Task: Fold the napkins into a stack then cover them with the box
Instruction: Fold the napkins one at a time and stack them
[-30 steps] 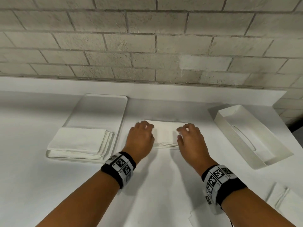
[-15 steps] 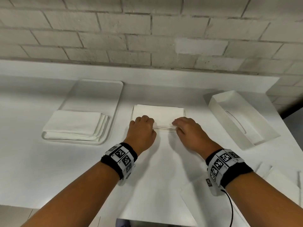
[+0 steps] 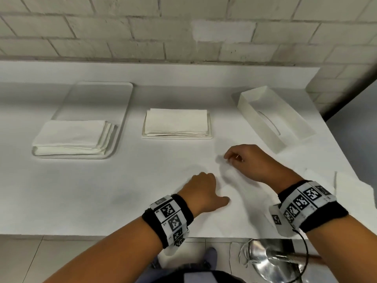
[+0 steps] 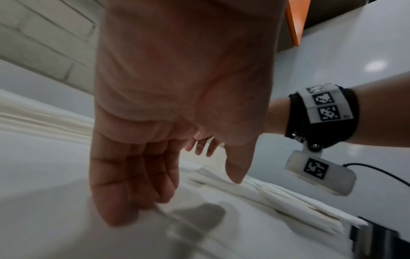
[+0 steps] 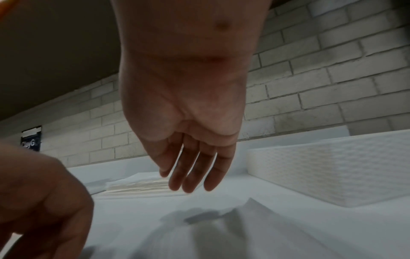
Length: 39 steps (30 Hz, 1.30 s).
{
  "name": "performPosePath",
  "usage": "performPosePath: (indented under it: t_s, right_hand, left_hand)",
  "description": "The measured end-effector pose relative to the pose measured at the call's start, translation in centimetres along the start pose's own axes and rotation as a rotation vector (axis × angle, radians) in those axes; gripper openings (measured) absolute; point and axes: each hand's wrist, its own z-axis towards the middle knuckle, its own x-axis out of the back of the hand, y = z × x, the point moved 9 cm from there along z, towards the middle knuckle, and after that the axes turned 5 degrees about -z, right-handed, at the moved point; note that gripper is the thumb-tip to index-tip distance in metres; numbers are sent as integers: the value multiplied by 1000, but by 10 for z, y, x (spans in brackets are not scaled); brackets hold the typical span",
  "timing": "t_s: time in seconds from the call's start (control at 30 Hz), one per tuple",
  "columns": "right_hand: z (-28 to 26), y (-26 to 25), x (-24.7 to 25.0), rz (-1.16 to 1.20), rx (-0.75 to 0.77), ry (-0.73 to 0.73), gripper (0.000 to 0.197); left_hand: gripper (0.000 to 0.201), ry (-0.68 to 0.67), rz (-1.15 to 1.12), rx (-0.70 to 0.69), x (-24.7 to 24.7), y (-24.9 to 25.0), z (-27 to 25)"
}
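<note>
Both hands [image 3: 204, 190] [image 3: 251, 162] off one napkin stack [image 3: 176, 123]

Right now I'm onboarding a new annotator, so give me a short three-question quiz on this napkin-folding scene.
1. True or false: the box covers the centre stack.
2. What holds the stack of napkins on the left? A) tray B) box C) bare table
3. Is the left hand or the right hand holding anything?

Key: 1 false, it lies apart, open side up. 2 A, the tray. 3 neither.
</note>
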Motion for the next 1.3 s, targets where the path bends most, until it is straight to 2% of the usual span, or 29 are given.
performPosePath:
  t_s: [0.1,0.23,0.3,0.4,0.47,0.53,0.57,0.67,0.77,0.93,1.0,1.1,1.13,1.23,1.3]
  right_hand:
    - [-20,-4,-18,-78,53,-112,24]
    - [-35,-2,-33,-106,73,-167,27]
    - [-40,1,-35,-108,77,-180,31]
    - [-45,2,-37,-119,82,-221,40]
    - [-46,3,-41,-154,103,-246,46]
    - [-46,2,-46,-193,132,-262,49]
    - [-45,0,-47,-216,148,-259,47]
    - [-42,-10,-45,-293,211,-199,34]
    - [-37,-18,-45,-376,256,-160,28]
    - [-25,-32,-41,-497,278,-99,18]
    - [-19,-38,-41,-484,270,-94,19]
    - [-10,-43,-45,-394,213,-116,31]
    - [-8,-43,-45,-322,176,-129,32]
    - [2,-46,-47,-53,83,-135,19]
    - [7,-52,-45,28,76,-93,26]
  left_hand:
    - [61,2,55,22,-20,10,-1]
    - [49,11,111,30,-27,19,2]
    - [49,18,66,19,-27,20,4]
    - [46,25,-118,2,-29,20,6]
    - [37,8,-138,-4,-30,21,8]
    - [18,5,-107,-16,-30,21,9]
    - [13,7,-99,-26,-29,21,10]
    - [33,13,-121,-45,-26,20,11]
    - [16,31,-152,-58,-12,14,10]
    - [17,135,-257,-82,26,-14,3]
    - [13,179,-307,-90,42,-30,-1]
    - [9,271,-434,-77,66,-61,-13]
    - [9,303,-476,-72,75,-71,-17]
    - [9,375,-624,-36,95,-107,-30]
    - [10,401,-707,-25,103,-127,-37]
